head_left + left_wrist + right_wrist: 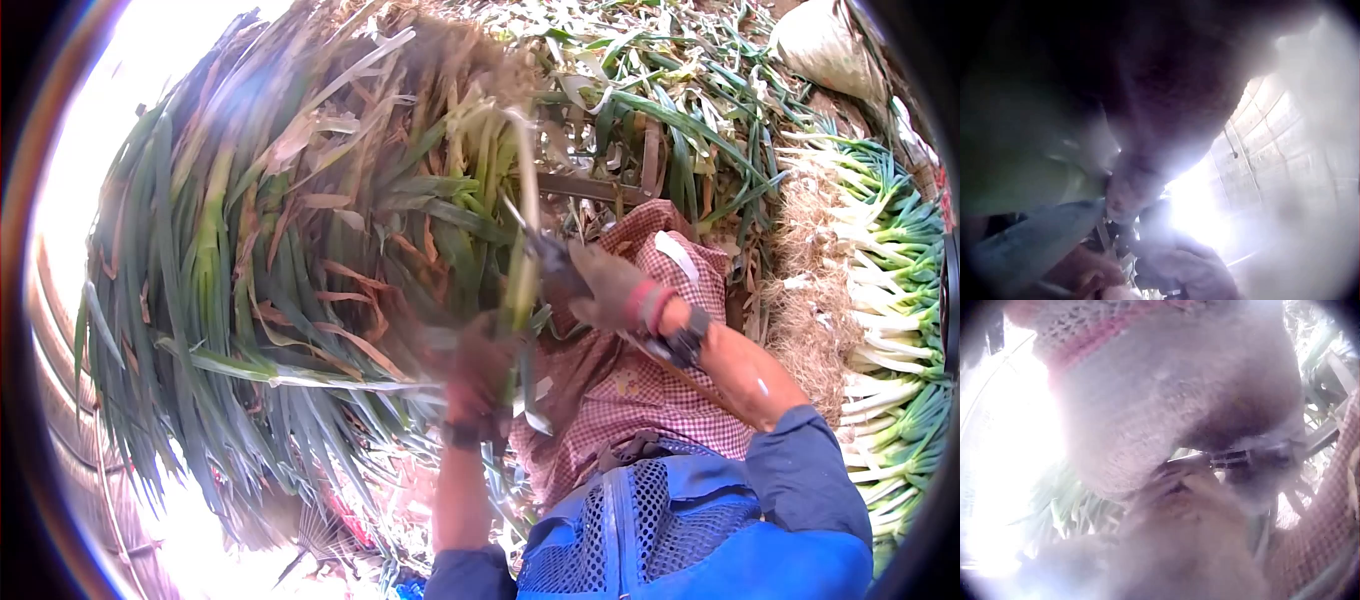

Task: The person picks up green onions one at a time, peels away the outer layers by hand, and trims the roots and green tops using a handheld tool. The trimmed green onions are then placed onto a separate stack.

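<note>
My gloved left hand (482, 362), blurred, grips a long green onion (522, 275) that stands nearly upright in front of the big leafy heap. A blurred green stalk (1035, 184) crosses the left side of the left wrist view. My right hand (615, 287), in a glove with a pink cuff, is curled just right of that onion. It holds a dark tool (553, 262) with a thin pale tip pointing up and left; I cannot tell its kind. In the right wrist view the curled glove (1172, 394) hides most of it.
A large heap of green onions (260, 230) with drying leaves fills the left. Trimmed white-stemmed onions (885, 340) lie in a row at the far right, roots inward. Loose leaves (690, 90) cover the ground behind. A checked cloth (620, 390) covers the lap; a pale sack (825, 45) stands top right.
</note>
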